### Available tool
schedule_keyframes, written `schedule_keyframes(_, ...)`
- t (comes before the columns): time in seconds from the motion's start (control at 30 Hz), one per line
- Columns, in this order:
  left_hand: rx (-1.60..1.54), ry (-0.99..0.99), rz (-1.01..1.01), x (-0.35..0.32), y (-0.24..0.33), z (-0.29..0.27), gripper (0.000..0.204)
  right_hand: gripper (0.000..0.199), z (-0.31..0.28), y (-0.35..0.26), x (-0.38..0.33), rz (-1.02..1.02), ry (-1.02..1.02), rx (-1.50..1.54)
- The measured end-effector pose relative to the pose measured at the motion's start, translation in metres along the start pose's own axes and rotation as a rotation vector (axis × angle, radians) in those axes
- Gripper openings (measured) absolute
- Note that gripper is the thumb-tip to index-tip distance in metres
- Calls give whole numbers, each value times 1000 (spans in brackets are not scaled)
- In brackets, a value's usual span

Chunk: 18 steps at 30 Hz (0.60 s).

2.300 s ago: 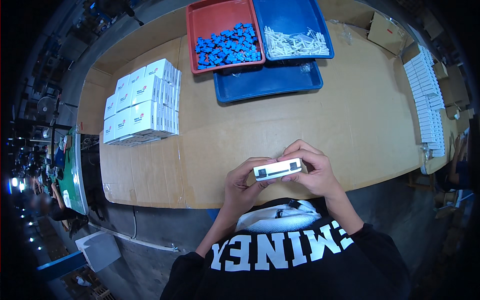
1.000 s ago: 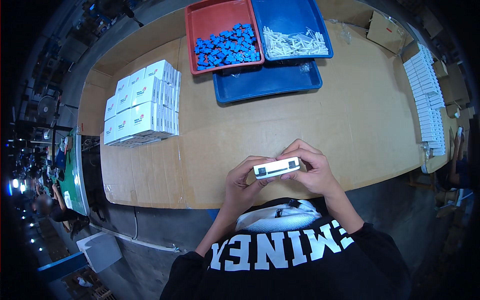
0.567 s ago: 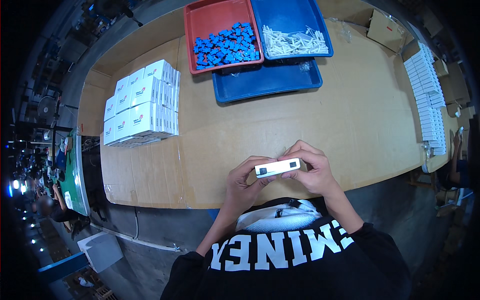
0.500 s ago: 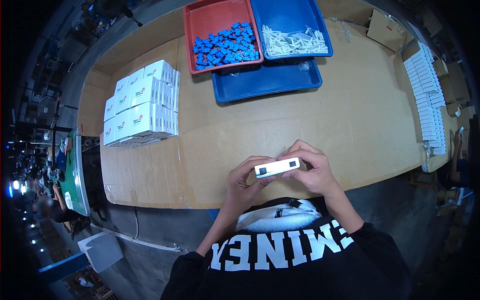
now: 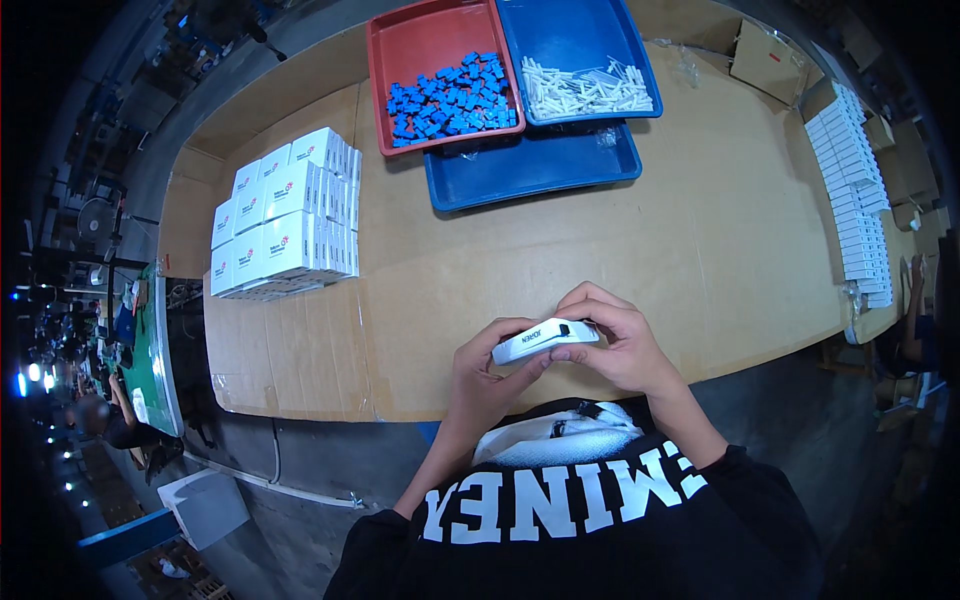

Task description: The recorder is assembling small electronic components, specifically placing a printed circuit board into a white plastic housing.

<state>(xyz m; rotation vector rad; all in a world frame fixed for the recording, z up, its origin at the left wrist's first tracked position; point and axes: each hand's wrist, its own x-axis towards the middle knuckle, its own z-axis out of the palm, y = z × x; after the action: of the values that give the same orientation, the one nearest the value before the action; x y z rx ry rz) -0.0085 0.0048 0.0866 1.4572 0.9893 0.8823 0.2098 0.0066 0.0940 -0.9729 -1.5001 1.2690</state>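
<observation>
A slim white box (image 5: 528, 344) with dark print and a small black square on its narrow side is raised over the table's near edge. My left hand (image 5: 482, 366) grips its left end, thumb below and fingers above. Around the right end closes my right hand (image 5: 628, 348), its thumb pressed on the near side close to the black square. The box sits tilted, with its right part angled away from the left part. Whatever lies on its far side is hidden from the head view.
White cartons (image 5: 285, 245) are stacked on the cardboard-covered table (image 5: 480, 260) at left. A red tray (image 5: 430, 35) holds blue pieces; a blue tray (image 5: 570, 35) holds white sticks. Beneath them sits another blue tray (image 5: 530, 185). A row of white units (image 5: 850, 200) lines the right edge.
The white box has turned in my hands: two dark squares showed on its narrow side before, now print and one black square. My right fingers have shifted slightly.
</observation>
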Motion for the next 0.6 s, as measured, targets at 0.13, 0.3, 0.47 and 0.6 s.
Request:
schedule_keyframes(0.13, -107, 39, 81, -2, -1, -1, 32, 30, 3, -7, 1, -38, 12, 26)
schedule_keyframes(0.3, 89, 3, 42, -6, 1, 0, 33, 29, 0, 2, -2, -8, 9, -30)
schedule_keyframes(0.47, -442, 167, -80, 2, -2, 16, 36, 32, 10, 11, 1, 40, 85, 121)
schedule_keyframes(0.6, -486, 120, -87, -4, -19, 11, 38, 37, 15, 9, -9, 110, 136, 275)
